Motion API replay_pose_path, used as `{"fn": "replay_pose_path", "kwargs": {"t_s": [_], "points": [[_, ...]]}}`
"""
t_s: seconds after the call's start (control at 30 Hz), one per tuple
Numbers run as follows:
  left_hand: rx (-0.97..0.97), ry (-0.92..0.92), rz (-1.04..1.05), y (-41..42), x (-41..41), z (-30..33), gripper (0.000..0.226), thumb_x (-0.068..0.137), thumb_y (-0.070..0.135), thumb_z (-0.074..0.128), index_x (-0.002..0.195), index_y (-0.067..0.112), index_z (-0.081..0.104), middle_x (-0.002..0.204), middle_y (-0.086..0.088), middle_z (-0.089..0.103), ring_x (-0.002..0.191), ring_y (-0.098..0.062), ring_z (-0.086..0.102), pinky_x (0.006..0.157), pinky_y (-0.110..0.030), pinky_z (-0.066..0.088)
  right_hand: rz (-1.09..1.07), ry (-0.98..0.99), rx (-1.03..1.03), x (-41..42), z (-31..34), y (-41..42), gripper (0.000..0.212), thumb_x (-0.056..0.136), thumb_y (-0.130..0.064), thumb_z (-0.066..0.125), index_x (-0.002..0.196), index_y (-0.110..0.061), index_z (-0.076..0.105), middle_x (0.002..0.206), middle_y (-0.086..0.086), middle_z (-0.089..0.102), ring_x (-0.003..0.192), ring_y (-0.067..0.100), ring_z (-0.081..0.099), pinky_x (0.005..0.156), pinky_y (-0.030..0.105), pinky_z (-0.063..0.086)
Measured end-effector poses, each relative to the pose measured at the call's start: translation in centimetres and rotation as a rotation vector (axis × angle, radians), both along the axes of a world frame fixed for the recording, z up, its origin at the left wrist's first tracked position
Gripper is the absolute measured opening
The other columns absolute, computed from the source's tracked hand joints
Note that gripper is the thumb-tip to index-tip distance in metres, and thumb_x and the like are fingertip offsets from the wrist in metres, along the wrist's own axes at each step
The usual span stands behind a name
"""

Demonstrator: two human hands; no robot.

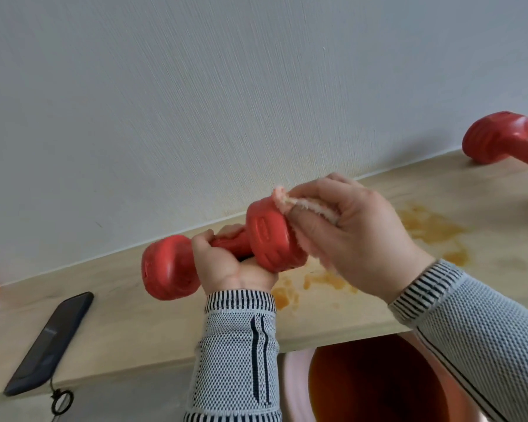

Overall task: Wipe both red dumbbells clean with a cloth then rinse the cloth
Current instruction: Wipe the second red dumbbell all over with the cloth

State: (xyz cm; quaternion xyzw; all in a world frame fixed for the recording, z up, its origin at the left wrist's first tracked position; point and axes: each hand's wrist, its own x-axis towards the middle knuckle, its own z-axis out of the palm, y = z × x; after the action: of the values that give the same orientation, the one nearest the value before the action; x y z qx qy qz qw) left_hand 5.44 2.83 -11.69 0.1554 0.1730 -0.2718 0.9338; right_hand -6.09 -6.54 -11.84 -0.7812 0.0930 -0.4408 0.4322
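Note:
My left hand (226, 266) grips the bar of a red dumbbell (269, 236) and holds it above the wooden shelf (128, 324). My right hand (357, 233) holds a pale pink cloth (299, 205) bunched in its fingers and presses it against the dumbbell's right end. Most of the cloth is hidden under the hand. A second red dumbbell (497, 141) lies on the shelf at the far right, cut off by the frame edge.
Orange-brown stains (430, 229) mark the shelf below and right of my hands. A dark phone (52, 342) with a strap lies at the shelf's left front edge. A pink basin (296, 388) holding brownish water sits below the shelf. A white wall stands behind.

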Motion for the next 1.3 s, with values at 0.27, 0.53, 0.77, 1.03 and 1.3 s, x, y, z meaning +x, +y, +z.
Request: {"fn": "replay_pose_path", "kwargs": {"t_s": [0.27,0.53,0.77,1.03,1.3], "points": [[0.032,0.017,-0.044,-0.3,-1.1,1.0,0.047,0.087,0.018,0.050,0.043,0.019,0.035,0.045,0.009,0.042,0.054,-0.005,0.047,0.089,-0.022,0.047,0.117,0.087,0.517,0.4,-1.8,-0.9,0.021,0.094,-0.031,0.059,0.088,-0.011,0.064,0.057,0.004,0.062,0.048,0.016,0.058,0.045,0.029,0.045],[0.021,-0.151,0.163,-0.3,-1.0,2.0,0.027,0.090,0.021,0.057,0.067,0.016,0.045,0.049,0.005,0.051,0.038,-0.013,0.054,0.059,-0.026,0.054,0.193,0.031,0.409,-0.5,-1.9,-0.3,0.014,0.089,-0.027,0.067,0.085,-0.013,0.065,0.064,0.009,0.067,0.051,0.015,0.060,0.048,0.034,0.051],[0.297,-0.311,0.299,-0.5,-1.0,1.4,0.023,0.088,0.016,0.058,0.068,0.017,0.047,0.053,0.006,0.046,0.044,-0.012,0.046,0.057,-0.026,0.047,-0.019,-0.038,-0.310,0.0,-2.9,0.7,0.018,0.085,-0.021,0.066,0.102,-0.018,0.074,0.089,-0.002,0.056,0.069,0.001,0.052,0.066,0.008,0.041],[0.402,-0.371,0.338,-0.9,-1.0,0.8,0.012,0.087,0.012,0.059,0.079,0.014,0.049,0.054,0.005,0.047,0.045,-0.014,0.045,0.051,-0.024,0.044,-0.037,-0.027,-0.396,0.1,-3.2,1.3,0.017,0.083,-0.015,0.068,0.098,-0.016,0.076,0.089,0.000,0.062,0.077,0.004,0.059,0.070,0.010,0.046],[0.383,-0.321,0.298,-0.8,-1.3,0.6,0.014,0.087,0.012,0.058,0.077,0.014,0.048,0.054,0.005,0.047,0.044,-0.013,0.045,0.054,-0.027,0.045,-0.081,-0.056,-0.384,0.3,-3.2,1.2,0.022,0.082,-0.010,0.073,0.100,-0.022,0.076,0.090,-0.006,0.063,0.077,0.002,0.061,0.072,0.009,0.047]]}}
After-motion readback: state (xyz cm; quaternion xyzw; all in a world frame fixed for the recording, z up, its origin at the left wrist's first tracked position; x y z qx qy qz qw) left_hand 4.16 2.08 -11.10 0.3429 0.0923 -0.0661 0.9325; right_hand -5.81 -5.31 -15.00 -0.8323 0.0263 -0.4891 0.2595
